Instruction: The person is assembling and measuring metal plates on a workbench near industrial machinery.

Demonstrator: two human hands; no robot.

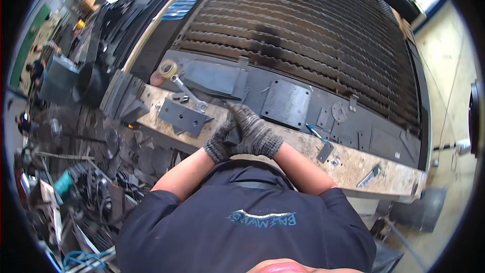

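Both hands wear grey knit gloves and meet just in front of my chest, over the worn wooden bench edge (pixel 303 146). My left hand (pixel 218 145) is closed around a small dark metal piece (pixel 233 134). Lying over it from the right, my right hand (pixel 258 134) has its fingers wrapped on the same piece. Most of the piece is hidden by the gloves. A dark plate with holes (pixel 183 116) lies just left of the hands, and a square steel plate (pixel 285 102) sits beyond them.
A wrench (pixel 188 91) and a tape roll (pixel 168 68) lie at the bench's left. A blue pen (pixel 316 132) and small cut parts lie to the right. The slatted cutting bed (pixel 303 30) fills the far side. Scrap metal and cables crowd the floor at left (pixel 91 182).
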